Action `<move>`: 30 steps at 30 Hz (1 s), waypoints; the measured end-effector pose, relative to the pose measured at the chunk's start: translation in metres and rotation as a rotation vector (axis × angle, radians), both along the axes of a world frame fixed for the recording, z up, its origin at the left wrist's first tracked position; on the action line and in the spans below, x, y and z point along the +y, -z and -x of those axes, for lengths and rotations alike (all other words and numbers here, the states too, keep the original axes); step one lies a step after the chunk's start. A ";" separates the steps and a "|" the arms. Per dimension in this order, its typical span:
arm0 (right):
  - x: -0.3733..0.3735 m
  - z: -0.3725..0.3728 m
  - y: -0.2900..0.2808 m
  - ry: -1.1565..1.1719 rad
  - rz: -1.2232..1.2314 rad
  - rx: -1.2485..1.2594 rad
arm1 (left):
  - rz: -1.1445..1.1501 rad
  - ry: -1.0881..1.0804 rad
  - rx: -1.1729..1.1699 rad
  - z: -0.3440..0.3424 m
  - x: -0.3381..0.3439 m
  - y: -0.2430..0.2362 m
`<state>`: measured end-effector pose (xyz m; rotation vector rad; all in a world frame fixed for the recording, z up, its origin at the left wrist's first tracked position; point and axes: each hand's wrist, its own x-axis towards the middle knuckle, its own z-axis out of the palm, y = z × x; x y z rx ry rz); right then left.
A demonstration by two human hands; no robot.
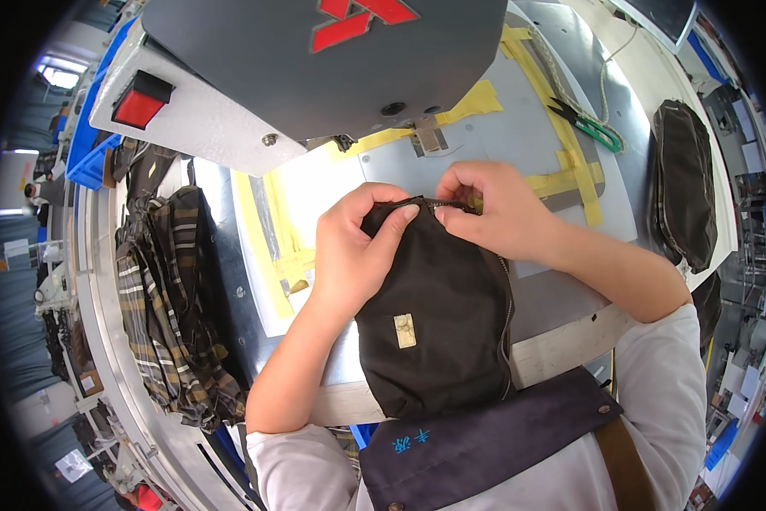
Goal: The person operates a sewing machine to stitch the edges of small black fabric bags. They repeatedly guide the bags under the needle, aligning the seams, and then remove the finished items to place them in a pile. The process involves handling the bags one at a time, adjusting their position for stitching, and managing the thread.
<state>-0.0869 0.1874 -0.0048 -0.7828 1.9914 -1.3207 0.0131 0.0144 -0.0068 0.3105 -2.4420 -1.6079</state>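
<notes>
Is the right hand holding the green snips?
No, the green snips lie apart, while the right hand pinches the dark pouch.

Left grip (355,241), right grip (495,210) close together; both pinched.

Matt dark cloth pouch (443,281) with metal-looking zip (508,319), shiny metal tabletop (336,364), smooth machine casing (255,60)
</notes>
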 end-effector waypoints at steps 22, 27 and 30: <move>-0.014 0.050 -0.001 0.062 -0.275 0.309 | 0.401 -0.014 -0.077 0.052 -0.006 0.014; -0.019 0.066 -0.007 0.011 -0.369 0.285 | 0.257 0.002 -0.299 0.067 -0.006 0.002; -0.024 0.066 -0.018 -0.031 -0.390 0.235 | 0.262 -0.007 -0.296 0.065 -0.012 0.003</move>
